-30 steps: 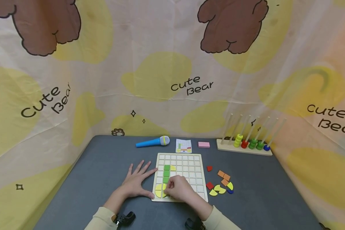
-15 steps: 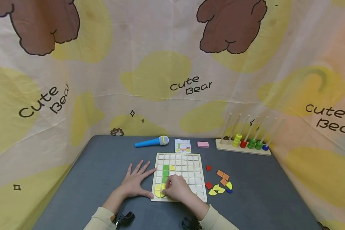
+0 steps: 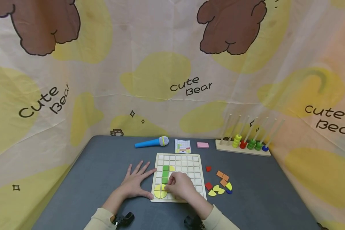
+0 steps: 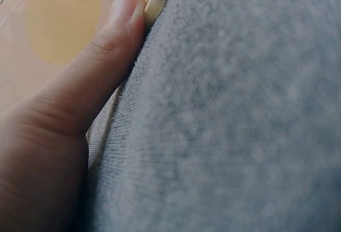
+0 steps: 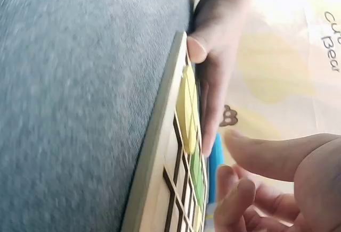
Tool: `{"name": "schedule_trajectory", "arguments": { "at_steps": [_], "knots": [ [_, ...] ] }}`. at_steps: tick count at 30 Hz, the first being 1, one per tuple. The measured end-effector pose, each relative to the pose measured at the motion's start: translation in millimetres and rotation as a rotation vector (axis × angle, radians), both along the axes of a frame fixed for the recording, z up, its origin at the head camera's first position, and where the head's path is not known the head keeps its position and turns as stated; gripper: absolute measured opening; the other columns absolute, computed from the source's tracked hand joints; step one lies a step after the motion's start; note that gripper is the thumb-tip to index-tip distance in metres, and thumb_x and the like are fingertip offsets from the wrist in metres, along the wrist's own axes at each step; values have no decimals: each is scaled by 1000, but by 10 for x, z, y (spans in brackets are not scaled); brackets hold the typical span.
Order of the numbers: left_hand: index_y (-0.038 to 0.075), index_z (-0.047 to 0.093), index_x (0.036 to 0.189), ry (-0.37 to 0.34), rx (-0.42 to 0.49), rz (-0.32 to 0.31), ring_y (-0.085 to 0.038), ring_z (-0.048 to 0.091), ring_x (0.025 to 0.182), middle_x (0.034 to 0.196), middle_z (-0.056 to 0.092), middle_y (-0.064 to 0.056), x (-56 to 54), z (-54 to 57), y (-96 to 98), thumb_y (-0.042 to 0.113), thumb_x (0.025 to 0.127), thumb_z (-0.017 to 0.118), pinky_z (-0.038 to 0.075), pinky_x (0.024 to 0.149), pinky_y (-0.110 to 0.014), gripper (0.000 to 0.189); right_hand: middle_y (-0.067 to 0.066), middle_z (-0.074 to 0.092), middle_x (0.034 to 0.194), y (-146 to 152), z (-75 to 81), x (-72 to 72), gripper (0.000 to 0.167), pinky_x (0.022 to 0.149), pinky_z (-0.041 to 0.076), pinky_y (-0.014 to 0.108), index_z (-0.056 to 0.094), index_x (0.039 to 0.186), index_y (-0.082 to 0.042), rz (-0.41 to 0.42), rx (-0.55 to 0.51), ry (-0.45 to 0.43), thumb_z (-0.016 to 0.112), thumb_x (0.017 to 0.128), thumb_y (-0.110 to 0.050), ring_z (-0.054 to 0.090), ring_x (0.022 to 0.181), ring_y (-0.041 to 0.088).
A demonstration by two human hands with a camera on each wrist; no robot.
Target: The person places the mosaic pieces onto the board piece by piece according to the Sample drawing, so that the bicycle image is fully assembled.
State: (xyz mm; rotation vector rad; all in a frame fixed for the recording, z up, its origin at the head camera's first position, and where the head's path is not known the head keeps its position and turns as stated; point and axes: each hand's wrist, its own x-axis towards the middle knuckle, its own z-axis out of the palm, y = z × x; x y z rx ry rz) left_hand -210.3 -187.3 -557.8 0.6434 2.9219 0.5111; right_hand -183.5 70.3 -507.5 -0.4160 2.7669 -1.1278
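A pale wooden grid board (image 3: 191, 169) lies on the dark tabletop. Yellow quarter-round pieces (image 3: 158, 191) form a full circle in its lower left cells. Green squares (image 3: 165, 174) run in a column above them, with a yellow piece (image 3: 172, 168) beside the top one. My left hand (image 3: 134, 184) is spread flat at the board's left side, its thumb (image 4: 125, 8) touching the edge. Over the lower part of the board hovers my right hand (image 3: 181, 185), fingers bent. The right wrist view shows a gap between thumb and fingers, with nothing held.
Loose red, orange, yellow and blue pieces (image 3: 218, 189) lie right of the board. Behind it are a blue toy microphone (image 3: 150, 142), a pattern card (image 3: 182, 146) and a pink block (image 3: 202, 145). A bead rack (image 3: 242, 147) stands at the back right.
My right hand has come up and slightly right from the yellow pieces, uncovering more of the circle. The left hand stays in place.
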Motion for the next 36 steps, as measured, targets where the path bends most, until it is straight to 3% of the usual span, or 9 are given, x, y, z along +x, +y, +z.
{"name": "schedule_trajectory", "arguments": {
  "at_steps": [3, 14, 23, 36],
  "knots": [
    [45, 33, 157, 6, -1, 1, -39, 5, 157, 170, 19, -2, -1, -2, 1, 92, 57, 66, -5, 116, -74, 115, -8, 55, 64, 62, 37, -3, 21, 50, 37, 24, 65, 75, -19, -18, -8, 47, 84, 82, -23, 49, 57, 8],
    [46, 31, 157, -17, -18, 1, -38, 2, 157, 170, 17, 0, -5, 24, 2, 93, 58, 65, -7, 116, -74, 115, -8, 62, 74, 390, 106, -100, 15, 54, 43, 26, 69, 87, -19, -104, -39, 93, 81, 86, -27, 54, 64, 9],
    [47, 31, 157, -13, -5, 1, -38, 2, 157, 170, 17, 1, 6, -4, -5, 93, 57, 65, -7, 115, -75, 115, -5, 64, 77, 613, 156, -142, 16, 52, 43, 27, 70, 88, -17, -149, -56, 81, 80, 87, -29, 54, 61, 11],
    [49, 28, 157, -28, -14, 8, -36, 1, 157, 170, 16, 2, -14, -30, -2, 94, 58, 64, -8, 115, -74, 114, -3, 63, 75, 894, 93, -204, 17, 55, 44, 28, 71, 91, -13, -228, -42, 59, 81, 87, -26, 54, 67, 14]
  ]
}}
